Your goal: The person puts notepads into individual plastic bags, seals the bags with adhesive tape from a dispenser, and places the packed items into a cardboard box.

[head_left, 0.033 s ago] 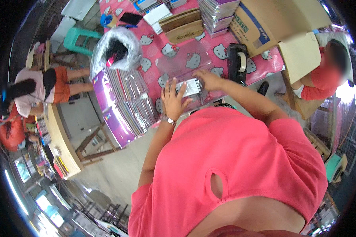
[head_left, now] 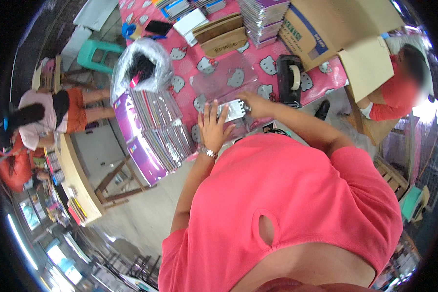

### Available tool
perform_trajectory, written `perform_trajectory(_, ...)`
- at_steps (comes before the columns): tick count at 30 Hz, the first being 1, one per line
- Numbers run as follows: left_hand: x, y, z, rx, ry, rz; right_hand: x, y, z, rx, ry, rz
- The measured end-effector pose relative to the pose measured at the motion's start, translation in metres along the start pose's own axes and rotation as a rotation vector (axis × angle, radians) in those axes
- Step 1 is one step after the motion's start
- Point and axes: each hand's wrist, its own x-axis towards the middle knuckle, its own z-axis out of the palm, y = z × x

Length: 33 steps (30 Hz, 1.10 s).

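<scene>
My left hand [head_left: 212, 127] lies with its fingers spread at the left end of a small white-and-silver rectangular pad [head_left: 233, 110]. Dark, tooth-like marks line the pad's right end. Curled at that end is my right hand [head_left: 259, 105]; its fingertips are partly hidden, and I cannot make out what they pinch. Under and around the pad is clear plastic film [head_left: 237, 127]. Just beyond, a clear plastic sheet [head_left: 224, 75] lies flat on the pink patterned tablecloth [head_left: 180, 61]. Left of my hands are wrapped rows of spiral notebooks [head_left: 163, 146].
A black tape dispenser [head_left: 288, 85] stands right of my hands, before an open cardboard box [head_left: 306, 41]. A plastic-lined bin [head_left: 155, 53], a cardboard holder [head_left: 223, 44] and stacked notebooks [head_left: 263, 22] stand farther back. One person [head_left: 394, 95] is at the right, another [head_left: 44, 114] at the left.
The whole view has shifted slightly. Both hands keep nearly the same places at the pad.
</scene>
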Motion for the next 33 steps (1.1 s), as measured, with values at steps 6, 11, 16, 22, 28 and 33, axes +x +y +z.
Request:
perform_trajectory(6,0.02,0.0,0.0,-0.298,0.012,-0.099,0.016,-0.048,-0.024,0.13,0.057,0.173)
perform_trajectory(11,0.039,0.011,-0.028,-0.53,0.345,-0.144,0.017,-0.122,-0.156,-0.14,0.327,-0.17)
perform_trajectory(16,0.042,0.019,-0.018,-0.503,0.226,-0.136,-0.028,-0.197,-0.3,-0.409,0.894,-0.502)
perform_trajectory(22,0.04,0.01,-0.002,-0.427,0.104,-0.09,-0.029,-0.168,-0.403,-0.699,1.254,-0.27)
perform_trajectory(28,0.038,0.013,-0.001,-0.466,0.022,-0.124,-0.008,-0.062,-0.426,-0.723,0.773,0.695)
perform_trajectory(33,0.029,0.01,0.012,-0.5,0.022,-0.145,-0.023,0.061,-0.382,-0.622,0.388,0.969)
